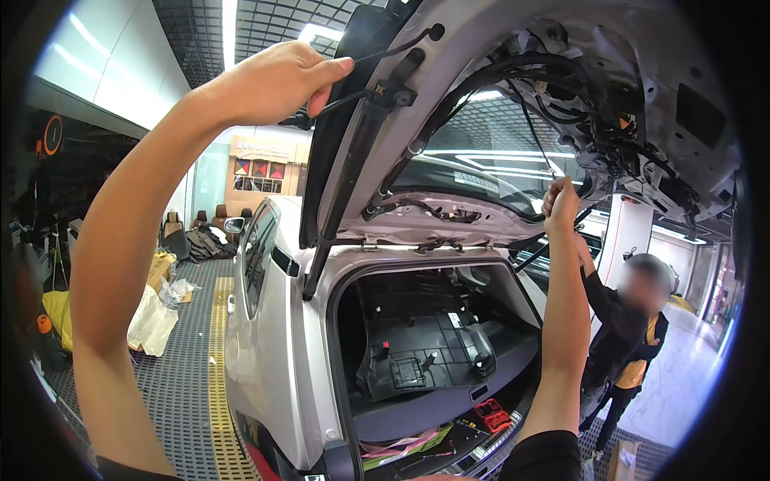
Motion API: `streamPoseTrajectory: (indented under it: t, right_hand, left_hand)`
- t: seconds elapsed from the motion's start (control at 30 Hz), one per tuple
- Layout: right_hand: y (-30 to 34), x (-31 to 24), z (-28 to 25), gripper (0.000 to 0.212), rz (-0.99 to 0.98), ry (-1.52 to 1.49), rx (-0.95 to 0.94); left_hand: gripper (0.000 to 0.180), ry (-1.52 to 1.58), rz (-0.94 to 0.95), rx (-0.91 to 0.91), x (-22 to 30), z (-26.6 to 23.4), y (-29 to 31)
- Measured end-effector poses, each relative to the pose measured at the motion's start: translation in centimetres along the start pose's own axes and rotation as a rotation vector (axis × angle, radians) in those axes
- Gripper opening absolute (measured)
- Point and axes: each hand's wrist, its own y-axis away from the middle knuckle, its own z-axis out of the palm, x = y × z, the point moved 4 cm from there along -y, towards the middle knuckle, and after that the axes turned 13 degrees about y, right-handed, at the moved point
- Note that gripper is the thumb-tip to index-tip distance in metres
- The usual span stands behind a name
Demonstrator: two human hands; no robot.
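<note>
The raised tailgate (658, 48) of a silver car hangs overhead, its inner panel bare and its wiring exposed. At the tailgate's left edge, my left hand (281, 84) is closed around a black cable (393, 50) that runs to a round black grommet. Below it, a black strut (353, 172) slants down to the car body. My right hand (560, 207) is raised in a fist in front of the tailgate's right part. A thin dark cord (531, 124) runs down into this fist from the wiring bundle (553, 72); the fingers partly hide its lower end.
A black plastic trim panel (425, 353) lies in the open boot, with a red case (493, 417) near the sill. Another person (626, 321) in dark clothes stands close on the right, one arm raised. Bags and wrapping (156, 321) lie on the left.
</note>
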Motion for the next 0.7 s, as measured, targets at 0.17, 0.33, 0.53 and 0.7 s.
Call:
streamPoseTrajectory:
  t: [0.17,0.33,0.53,0.7]
  right_hand:
    - [-1.4,0.1,-0.8,0.040,0.010,0.018,-0.002]
    - [-2.8,1.6,-6.5,0.032,0.035,0.001,0.126]
    - [-2.2,5.1,-17.1,0.030,0.094,0.010,0.132]
    - [-1.7,6.1,-25.2,0.043,0.051,0.124,0.213]
  left_hand:
    - [0.056,0.316,-0.031,0.064,1.1,-1.5,-2.1]
    - [0.038,0.212,0.096,0.216,3.0,0.8,-5.0]
    - [0.026,0.423,0.144,0.153,2.8,2.3,-6.5]
    - [0.034,0.471,0.123,0.090,2.3,2.9,-8.2]
